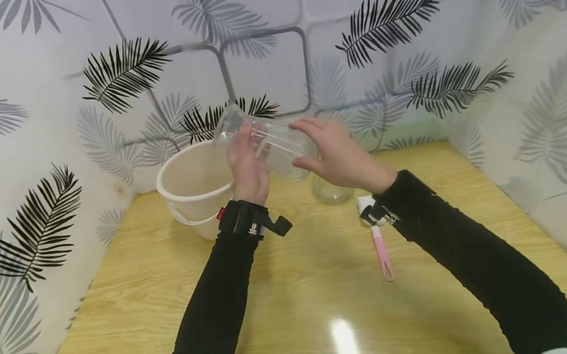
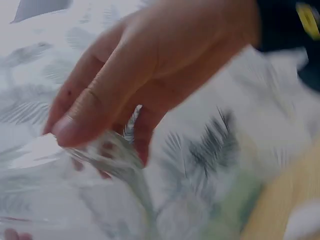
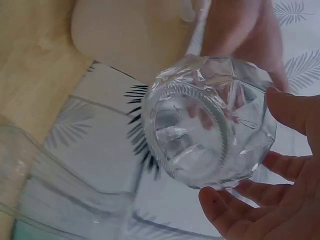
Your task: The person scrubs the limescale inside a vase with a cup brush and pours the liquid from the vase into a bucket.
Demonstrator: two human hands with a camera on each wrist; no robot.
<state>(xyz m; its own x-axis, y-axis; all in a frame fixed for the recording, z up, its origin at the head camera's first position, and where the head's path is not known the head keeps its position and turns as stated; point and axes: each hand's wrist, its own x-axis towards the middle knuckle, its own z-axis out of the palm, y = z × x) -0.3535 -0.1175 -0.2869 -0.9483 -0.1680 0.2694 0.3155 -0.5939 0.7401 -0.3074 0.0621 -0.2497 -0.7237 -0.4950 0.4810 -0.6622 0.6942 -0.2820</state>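
A clear glass vase (image 1: 280, 143) is held tilted in the air, its flared mouth toward the left over the white bucket's (image 1: 195, 197) edge. My left hand (image 1: 249, 168) grips it near the mouth end, the thumb lying along the glass. In the left wrist view that hand (image 2: 145, 65) curls over the glass. At the base end my right hand (image 1: 334, 153) holds the vase, thumb on one side and fingers on the other. The right wrist view shows the faceted base (image 3: 192, 130) facing the camera.
A second clear glass vase (image 1: 332, 190) stands on the wooden table (image 1: 302, 276), partly hidden behind my right hand. A brush with a pink handle (image 1: 382, 252) and white head lies right of it. Leaf-patterned wall covering (image 1: 259, 10) encloses the table's back and sides.
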